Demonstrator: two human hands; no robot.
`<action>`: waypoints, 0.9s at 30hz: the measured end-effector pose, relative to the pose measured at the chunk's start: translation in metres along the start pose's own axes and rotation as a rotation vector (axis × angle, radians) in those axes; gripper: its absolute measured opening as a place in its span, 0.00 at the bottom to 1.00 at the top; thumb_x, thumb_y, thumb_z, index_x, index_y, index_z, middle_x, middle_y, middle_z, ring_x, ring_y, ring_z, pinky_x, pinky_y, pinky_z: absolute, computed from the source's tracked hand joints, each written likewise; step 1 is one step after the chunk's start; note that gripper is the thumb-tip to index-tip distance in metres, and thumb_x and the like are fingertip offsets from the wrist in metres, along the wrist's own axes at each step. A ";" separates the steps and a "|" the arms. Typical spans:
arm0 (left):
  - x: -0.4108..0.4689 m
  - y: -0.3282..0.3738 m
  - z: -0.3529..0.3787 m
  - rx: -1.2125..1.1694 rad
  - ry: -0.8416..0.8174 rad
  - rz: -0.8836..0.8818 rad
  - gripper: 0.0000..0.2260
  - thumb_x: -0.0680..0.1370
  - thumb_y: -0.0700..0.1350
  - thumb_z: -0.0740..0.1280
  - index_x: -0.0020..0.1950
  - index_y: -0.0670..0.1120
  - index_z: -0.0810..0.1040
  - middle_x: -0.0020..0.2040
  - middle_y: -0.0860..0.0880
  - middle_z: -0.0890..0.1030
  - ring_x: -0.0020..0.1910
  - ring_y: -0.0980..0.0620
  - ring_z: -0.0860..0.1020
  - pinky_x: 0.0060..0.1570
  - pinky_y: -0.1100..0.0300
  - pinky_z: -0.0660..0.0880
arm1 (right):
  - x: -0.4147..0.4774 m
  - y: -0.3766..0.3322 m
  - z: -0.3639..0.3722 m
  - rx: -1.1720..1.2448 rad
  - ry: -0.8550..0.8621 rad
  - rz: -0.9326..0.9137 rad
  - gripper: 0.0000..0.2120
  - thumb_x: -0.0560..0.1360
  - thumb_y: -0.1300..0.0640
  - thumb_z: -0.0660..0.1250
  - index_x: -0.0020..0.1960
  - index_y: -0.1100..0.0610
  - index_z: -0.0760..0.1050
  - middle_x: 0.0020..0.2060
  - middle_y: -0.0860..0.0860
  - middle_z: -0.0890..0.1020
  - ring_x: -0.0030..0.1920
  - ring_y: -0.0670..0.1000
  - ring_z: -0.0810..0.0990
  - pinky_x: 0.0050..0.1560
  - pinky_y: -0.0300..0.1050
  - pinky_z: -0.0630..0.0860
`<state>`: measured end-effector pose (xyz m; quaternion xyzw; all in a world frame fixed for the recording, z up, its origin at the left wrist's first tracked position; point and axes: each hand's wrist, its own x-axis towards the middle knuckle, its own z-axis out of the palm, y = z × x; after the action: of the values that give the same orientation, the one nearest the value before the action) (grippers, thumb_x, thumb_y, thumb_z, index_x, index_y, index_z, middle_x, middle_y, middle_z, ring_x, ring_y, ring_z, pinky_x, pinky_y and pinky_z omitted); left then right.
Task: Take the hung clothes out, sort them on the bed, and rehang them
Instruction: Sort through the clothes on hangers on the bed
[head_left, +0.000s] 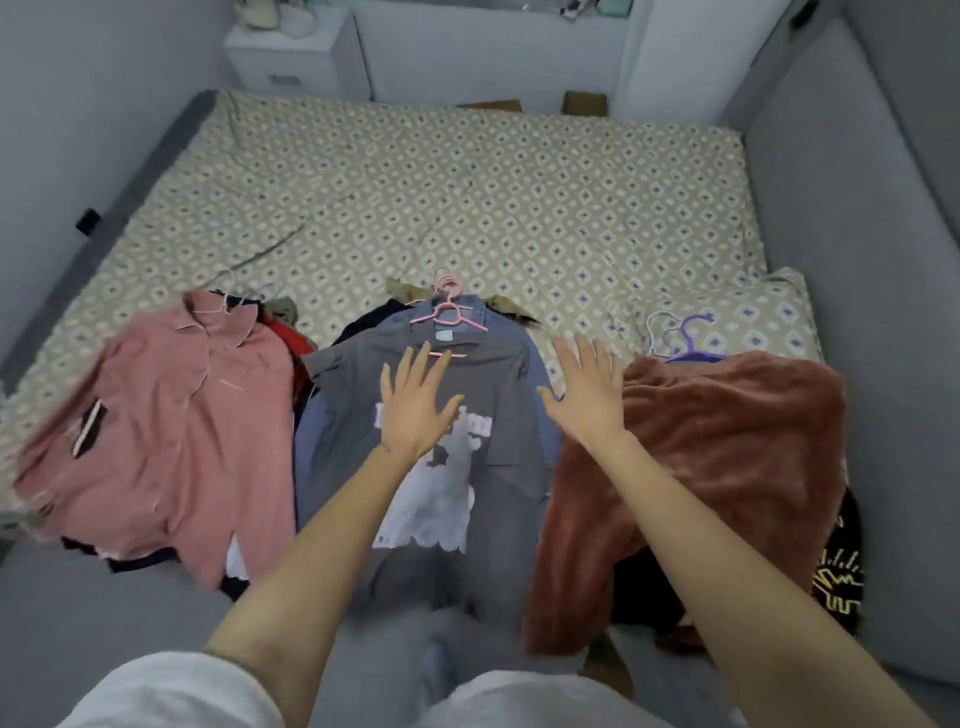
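Observation:
Three piles of clothes on hangers lie along the near edge of the bed (467, 197). A pink polo shirt (171, 415) tops the left pile. In the middle, a grey printed T-shirt (498, 493) on a pink hanger (447, 312) covers a blue shirt. A rust-brown fleece garment (727, 457) on a purple hanger (691, 343) tops the right pile. My left hand (415, 410) is spread flat over the grey T-shirt's chest. My right hand (587, 389) hovers with straight fingers between the grey T-shirt and the fleece. Neither hand holds anything.
A patterned pillow (753, 317) lies behind the right pile. Grey padded walls (841, 260) frame the bed on the right and left. A white nightstand (296, 57) stands beyond the far left corner. A black garment with yellow print (839, 577) peeks out under the fleece.

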<state>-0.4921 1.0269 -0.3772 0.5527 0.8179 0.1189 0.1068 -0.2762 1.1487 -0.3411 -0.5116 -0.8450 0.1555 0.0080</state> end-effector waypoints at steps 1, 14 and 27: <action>-0.008 -0.017 -0.009 0.005 0.004 -0.005 0.28 0.81 0.59 0.60 0.79 0.50 0.61 0.80 0.45 0.56 0.80 0.43 0.51 0.76 0.40 0.43 | -0.007 -0.017 0.003 -0.006 -0.015 0.003 0.35 0.78 0.43 0.62 0.80 0.49 0.52 0.79 0.55 0.54 0.78 0.60 0.50 0.76 0.60 0.48; -0.024 -0.128 -0.058 -0.056 0.053 -0.080 0.29 0.82 0.57 0.62 0.80 0.51 0.59 0.80 0.46 0.57 0.80 0.44 0.50 0.76 0.40 0.43 | -0.007 -0.125 0.036 0.009 -0.088 0.009 0.36 0.79 0.42 0.61 0.80 0.48 0.48 0.80 0.55 0.47 0.79 0.58 0.44 0.77 0.60 0.44; 0.071 -0.161 -0.013 -0.034 -0.112 -0.121 0.28 0.83 0.57 0.59 0.81 0.51 0.56 0.81 0.46 0.53 0.80 0.46 0.47 0.76 0.42 0.39 | 0.110 -0.121 0.093 0.057 -0.218 0.059 0.35 0.80 0.42 0.60 0.80 0.47 0.46 0.80 0.54 0.46 0.79 0.59 0.44 0.77 0.59 0.45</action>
<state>-0.6634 1.0335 -0.4184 0.5062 0.8404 0.0953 0.1688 -0.4487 1.1686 -0.4132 -0.5157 -0.8207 0.2343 -0.0741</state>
